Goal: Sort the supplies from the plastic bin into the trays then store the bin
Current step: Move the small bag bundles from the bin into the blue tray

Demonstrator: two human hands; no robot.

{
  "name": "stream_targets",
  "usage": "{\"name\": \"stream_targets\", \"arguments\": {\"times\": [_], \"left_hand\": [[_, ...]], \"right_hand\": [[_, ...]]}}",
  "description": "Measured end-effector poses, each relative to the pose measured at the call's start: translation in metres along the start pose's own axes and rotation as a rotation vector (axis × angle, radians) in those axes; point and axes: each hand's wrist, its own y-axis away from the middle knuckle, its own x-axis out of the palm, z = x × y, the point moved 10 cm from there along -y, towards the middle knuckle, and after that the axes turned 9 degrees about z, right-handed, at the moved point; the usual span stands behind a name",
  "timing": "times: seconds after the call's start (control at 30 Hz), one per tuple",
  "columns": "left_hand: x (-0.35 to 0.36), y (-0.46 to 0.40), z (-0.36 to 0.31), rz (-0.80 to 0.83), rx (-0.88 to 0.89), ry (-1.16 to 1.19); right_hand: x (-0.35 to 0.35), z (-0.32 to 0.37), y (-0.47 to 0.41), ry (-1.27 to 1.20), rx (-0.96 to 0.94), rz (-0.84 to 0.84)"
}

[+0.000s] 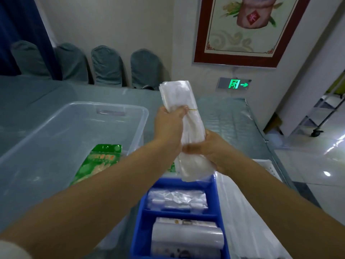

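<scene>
A long bundle of clear plastic bags [178, 96], tied with a thin yellow band, is held up over the table. My left hand [169, 122] grips it near the band. Lower down, my right hand [211, 148] grips the same bundle, whose bottom end hangs over the blue tray [140, 217]. That tray has compartments holding packs of clear plastic. The clear plastic bin [78, 109] stands to the left with a green packet [97, 163] lying inside.
A white tray [268, 165] with plastic sheets sits right of the blue tray. Several covered chairs [107, 66] line the far side of the table. The table edge runs along the right, with tiled floor and a metal rack [324, 113] beyond.
</scene>
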Motion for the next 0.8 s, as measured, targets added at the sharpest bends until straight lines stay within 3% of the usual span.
{"name": "stream_targets", "arguments": {"times": [0.17,0.3,0.33,0.43,0.5,0.63,0.8], "left_hand": [[0.031,-0.011,0.068,0.074,-0.123,-0.138],[0.005,-0.005,0.133,0.086,-0.221,-0.266],[-0.008,-0.004,0.152,0.094,-0.241,-0.4],[-0.034,-0.001,0.211,0.284,-0.345,-1.131],[-0.042,0.0,0.236,0.394,-0.388,-1.43],[-0.035,-0.007,0.261,0.591,-0.297,-1.747],[-0.033,-0.012,0.269,0.618,-0.267,-1.868]], "right_hand": [[-0.047,-0.053,0.004,0.026,0.08,0.018],[-0.072,-0.103,0.006,0.107,0.203,0.045],[-0.079,-0.113,0.007,0.132,0.231,0.043],[-0.095,-0.137,0.01,0.181,0.271,0.038],[-0.105,-0.147,0.012,0.193,0.28,0.023],[-0.119,-0.16,0.015,0.21,0.312,-0.001],[-0.116,-0.168,0.01,0.242,0.317,0.008]]}}
